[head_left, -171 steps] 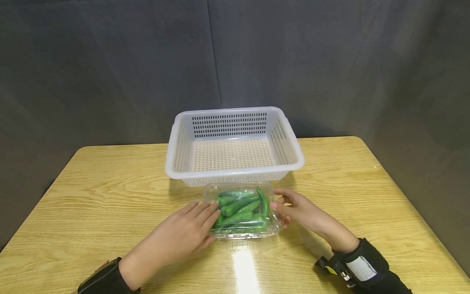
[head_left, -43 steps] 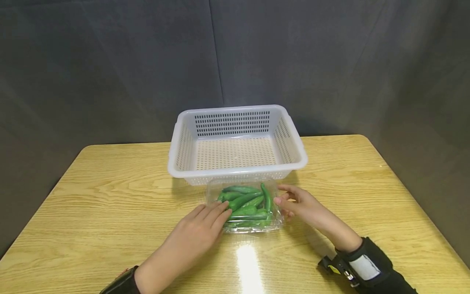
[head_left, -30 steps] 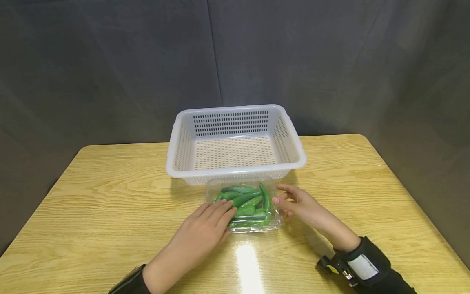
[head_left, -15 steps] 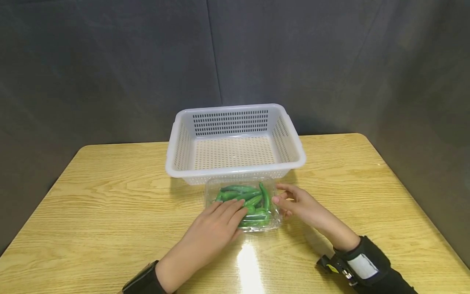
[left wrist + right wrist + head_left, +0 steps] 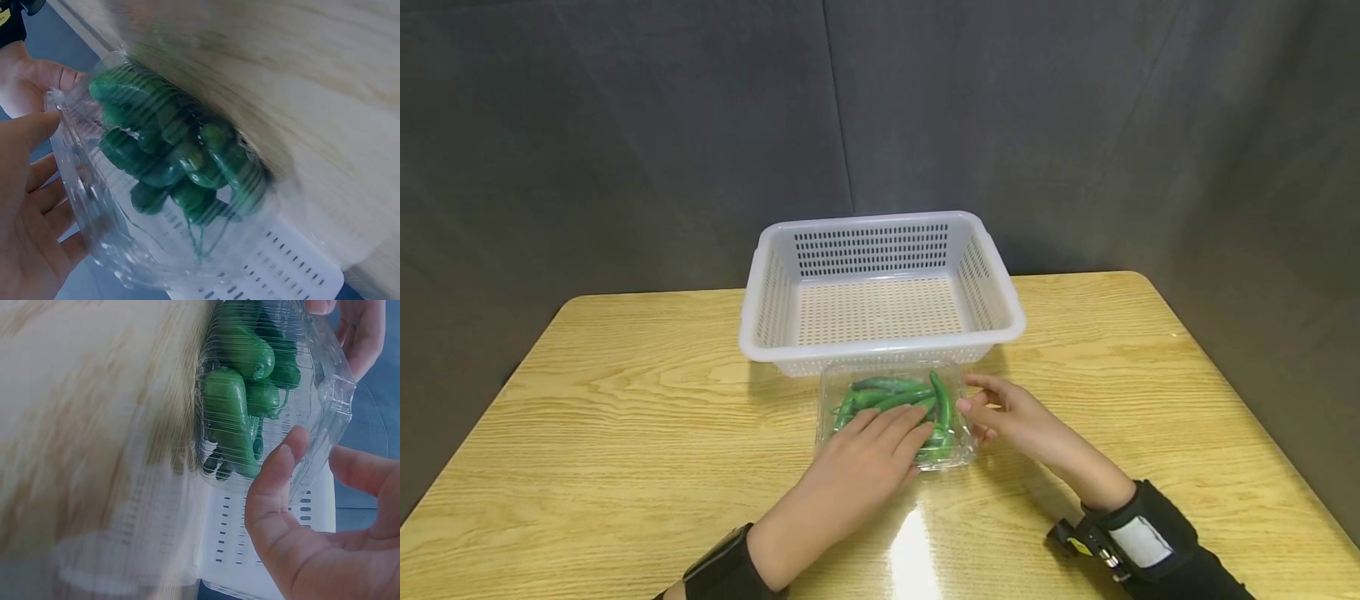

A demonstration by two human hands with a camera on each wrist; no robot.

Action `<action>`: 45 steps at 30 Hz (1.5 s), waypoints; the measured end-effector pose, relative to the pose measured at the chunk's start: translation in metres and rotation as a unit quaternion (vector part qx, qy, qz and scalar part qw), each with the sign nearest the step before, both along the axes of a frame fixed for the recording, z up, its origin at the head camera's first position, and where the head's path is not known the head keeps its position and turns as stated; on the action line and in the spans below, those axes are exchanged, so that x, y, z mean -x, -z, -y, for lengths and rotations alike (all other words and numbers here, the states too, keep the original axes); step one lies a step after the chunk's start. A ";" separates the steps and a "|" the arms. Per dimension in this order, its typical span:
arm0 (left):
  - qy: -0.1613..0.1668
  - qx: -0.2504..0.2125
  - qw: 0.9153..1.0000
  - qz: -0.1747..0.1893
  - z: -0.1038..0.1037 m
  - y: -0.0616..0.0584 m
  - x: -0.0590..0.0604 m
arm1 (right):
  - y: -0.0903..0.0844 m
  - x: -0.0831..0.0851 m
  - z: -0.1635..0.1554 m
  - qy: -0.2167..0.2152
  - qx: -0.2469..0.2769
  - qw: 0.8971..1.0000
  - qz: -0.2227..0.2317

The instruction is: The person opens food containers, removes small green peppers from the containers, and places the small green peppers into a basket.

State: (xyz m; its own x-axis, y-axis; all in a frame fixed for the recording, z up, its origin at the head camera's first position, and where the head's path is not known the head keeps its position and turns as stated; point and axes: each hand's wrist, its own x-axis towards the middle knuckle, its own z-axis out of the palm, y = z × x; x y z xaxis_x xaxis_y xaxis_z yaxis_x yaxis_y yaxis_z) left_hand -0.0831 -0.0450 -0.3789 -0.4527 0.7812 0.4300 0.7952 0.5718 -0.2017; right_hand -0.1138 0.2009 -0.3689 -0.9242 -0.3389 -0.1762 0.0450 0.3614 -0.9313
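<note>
One outstretched left hand lies over one clear box that one right hand pinches.

Clear plastic box, green peppers inside

You can read no word, brand or number in any view. Just behind your right hand, the black wrist strap carries a white patch, on which you can make out no lettering. Beside that patch, toward your left hand, a small yellow label sits on the dark fittings of the strap, too small to read. In the left wrist view you see yellow again beyond your right hand, at the upper left edge, too blurred to make out.
</note>
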 end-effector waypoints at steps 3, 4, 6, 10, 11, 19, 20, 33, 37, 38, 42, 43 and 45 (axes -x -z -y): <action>0.005 0.000 1.000 -0.004 -0.004 -0.001 0.000 | 0.000 0.000 0.001 0.003 0.001 1.000 0.000; 0.006 0.001 1.000 -0.005 -0.005 -0.001 0.000 | 0.001 0.000 0.001 0.004 0.001 1.000 0.001; 0.006 0.006 1.000 -0.005 -0.008 -0.003 -0.001 | 0.001 0.000 0.001 0.007 0.004 1.000 0.003; 0.007 0.013 1.000 -0.001 -0.013 -0.004 -0.001 | 0.001 0.001 0.001 0.010 0.005 1.000 0.004; 0.008 0.013 1.000 -0.001 -0.015 -0.004 -0.001 | 0.001 0.001 0.001 0.011 0.005 1.000 0.005; -0.007 0.040 0.999 0.009 -0.030 -0.006 -0.001 | 0.000 0.000 0.002 0.005 0.008 1.000 0.003; -0.010 0.042 0.999 0.006 -0.032 -0.006 -0.001 | 0.000 0.000 0.002 0.005 0.009 1.000 0.005; -0.048 0.047 0.998 -0.021 -0.048 -0.005 -0.003 | 0.002 -0.001 -0.002 -0.004 0.032 0.999 0.012; -0.070 0.054 0.996 -0.009 -0.050 -0.007 -0.001 | 0.002 0.000 -0.004 -0.010 0.047 0.999 0.024; -0.075 0.056 0.996 -0.007 -0.050 -0.007 -0.001 | 0.002 0.000 -0.005 -0.012 0.050 0.998 0.027; -0.083 0.061 0.995 -0.001 -0.050 -0.007 0.000 | 0.001 0.001 -0.006 -0.014 0.056 0.998 0.038; -0.082 0.061 0.995 0.000 -0.050 -0.007 0.001 | 0.001 0.001 -0.006 -0.015 0.056 0.998 0.039; -0.081 0.061 0.995 0.002 -0.050 -0.008 0.001 | 0.001 0.002 -0.007 -0.014 0.056 0.997 0.042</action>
